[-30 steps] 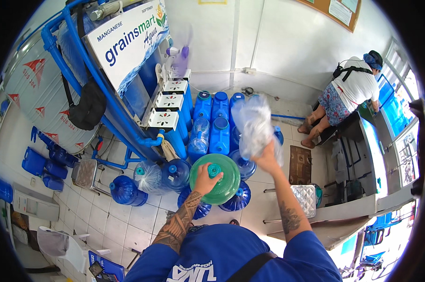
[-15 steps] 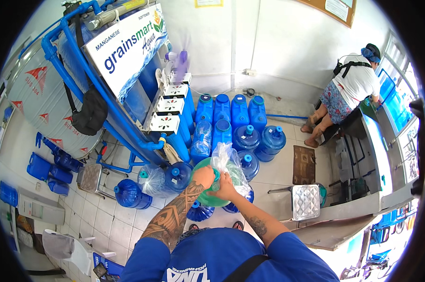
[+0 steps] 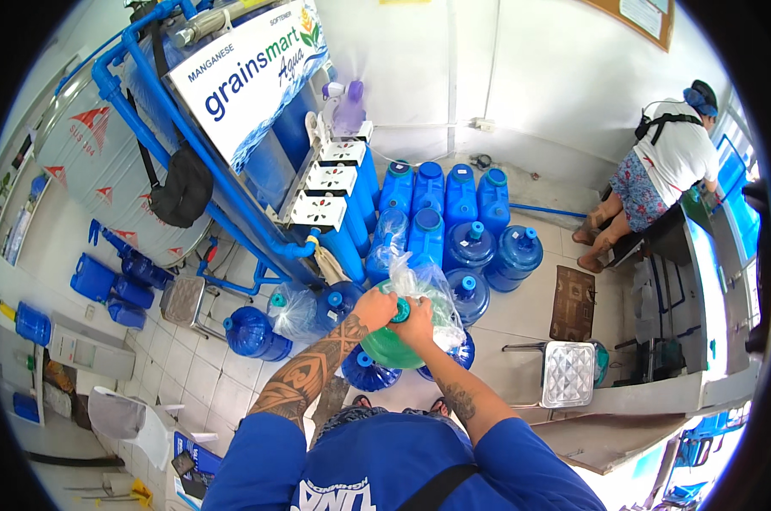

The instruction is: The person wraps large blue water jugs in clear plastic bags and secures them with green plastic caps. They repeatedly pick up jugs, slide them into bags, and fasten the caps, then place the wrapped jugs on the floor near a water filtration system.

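Observation:
A round green water jug (image 3: 387,349) stands in front of me, with a teal cap (image 3: 401,312) on its neck. My left hand (image 3: 373,308) is closed at the left of the neck, against the cap. From the right, my right hand (image 3: 417,324) curls its fingers round the same neck. A crumpled clear plastic bag (image 3: 439,298) bunches over the jug's far and right sides. Whether some of its film is pinched in my fingers I cannot tell. Blue water jugs (image 3: 370,372) stand close around the green one.
Blue rectangular containers (image 3: 460,194) and round jugs (image 3: 513,255) stand ahead. At the left are a bagged jug (image 3: 292,311), filter housings (image 3: 339,230) and blue pipes (image 3: 224,213). To the right are a metal-topped stool (image 3: 567,375), a brown mat (image 3: 573,302) and a person (image 3: 658,153) at a counter.
The view has shifted, so the surroundings sit farther right. My hands stay at the green jug's neck, and the teal cap now shows more fully between them. The bunched bag lies lower.

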`<action>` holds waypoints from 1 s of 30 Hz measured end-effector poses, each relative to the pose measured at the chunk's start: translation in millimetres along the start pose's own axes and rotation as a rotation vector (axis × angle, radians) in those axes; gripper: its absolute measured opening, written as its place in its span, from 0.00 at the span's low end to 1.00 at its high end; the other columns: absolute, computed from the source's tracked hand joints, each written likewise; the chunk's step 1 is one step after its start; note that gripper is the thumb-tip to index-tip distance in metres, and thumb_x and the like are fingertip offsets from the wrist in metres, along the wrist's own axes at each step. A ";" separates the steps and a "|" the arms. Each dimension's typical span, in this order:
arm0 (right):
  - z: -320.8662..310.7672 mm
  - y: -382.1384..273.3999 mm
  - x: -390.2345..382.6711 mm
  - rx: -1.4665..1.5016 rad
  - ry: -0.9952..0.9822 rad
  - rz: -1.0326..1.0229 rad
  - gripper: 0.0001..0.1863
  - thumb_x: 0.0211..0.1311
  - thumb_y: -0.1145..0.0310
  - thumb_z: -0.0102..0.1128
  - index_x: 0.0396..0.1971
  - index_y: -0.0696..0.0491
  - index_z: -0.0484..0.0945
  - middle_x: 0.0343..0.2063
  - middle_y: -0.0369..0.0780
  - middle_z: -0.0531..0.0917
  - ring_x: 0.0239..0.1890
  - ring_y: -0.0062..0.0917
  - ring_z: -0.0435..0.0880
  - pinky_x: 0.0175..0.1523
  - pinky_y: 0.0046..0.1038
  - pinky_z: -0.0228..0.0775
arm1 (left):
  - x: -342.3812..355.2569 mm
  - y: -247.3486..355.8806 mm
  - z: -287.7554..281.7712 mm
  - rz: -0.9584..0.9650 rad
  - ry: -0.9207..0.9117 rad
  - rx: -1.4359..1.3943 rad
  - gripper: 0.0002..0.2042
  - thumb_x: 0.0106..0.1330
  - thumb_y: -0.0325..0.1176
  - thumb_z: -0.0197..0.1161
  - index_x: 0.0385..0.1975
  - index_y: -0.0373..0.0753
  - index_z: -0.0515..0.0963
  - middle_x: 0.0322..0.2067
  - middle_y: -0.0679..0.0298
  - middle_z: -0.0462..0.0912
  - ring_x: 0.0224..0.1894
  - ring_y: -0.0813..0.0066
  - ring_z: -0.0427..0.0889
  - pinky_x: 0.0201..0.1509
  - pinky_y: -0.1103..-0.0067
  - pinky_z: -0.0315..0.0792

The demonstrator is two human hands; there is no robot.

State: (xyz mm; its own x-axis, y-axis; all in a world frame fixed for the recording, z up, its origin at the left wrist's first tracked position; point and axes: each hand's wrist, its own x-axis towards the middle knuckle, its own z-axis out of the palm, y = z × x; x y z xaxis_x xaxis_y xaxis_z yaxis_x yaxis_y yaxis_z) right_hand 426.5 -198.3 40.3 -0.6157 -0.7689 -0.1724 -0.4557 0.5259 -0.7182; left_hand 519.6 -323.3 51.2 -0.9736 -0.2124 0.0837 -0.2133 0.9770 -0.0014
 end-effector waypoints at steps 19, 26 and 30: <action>-3.6 25.3 36.4 0.201 -0.256 -0.300 0.38 0.35 0.65 0.78 0.53 0.52 0.74 0.56 0.50 0.71 0.63 0.46 0.67 0.66 0.41 0.62 | 35.8 -59.7 -12.5 0.454 -0.235 -0.418 0.19 0.61 0.46 0.55 0.22 0.33 0.77 0.18 0.49 0.79 0.23 0.50 0.80 0.31 0.62 0.74; -7.1 12.3 31.4 0.132 -0.153 -0.272 0.38 0.36 0.62 0.78 0.53 0.52 0.74 0.53 0.47 0.73 0.59 0.45 0.71 0.63 0.40 0.65 | 53.8 -66.2 -23.6 0.466 -0.273 -0.358 0.18 0.61 0.45 0.55 0.29 0.32 0.76 0.18 0.51 0.80 0.21 0.51 0.80 0.29 0.61 0.74; -16.0 12.6 29.1 0.098 -0.134 -0.245 0.37 0.36 0.59 0.78 0.52 0.52 0.75 0.53 0.48 0.74 0.57 0.44 0.73 0.62 0.39 0.67 | 54.3 -51.0 -13.1 0.499 -0.192 -0.293 0.15 0.62 0.42 0.55 0.31 0.33 0.76 0.16 0.54 0.79 0.20 0.55 0.81 0.27 0.64 0.74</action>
State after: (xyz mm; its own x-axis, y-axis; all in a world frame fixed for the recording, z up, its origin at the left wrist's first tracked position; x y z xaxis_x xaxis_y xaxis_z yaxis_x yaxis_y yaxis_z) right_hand 392.6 -208.2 37.0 -0.4014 -0.9134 -0.0684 -0.5123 0.2858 -0.8099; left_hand 478.7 -384.4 68.9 -0.9535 0.2991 -0.0381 0.2768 0.9184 0.2827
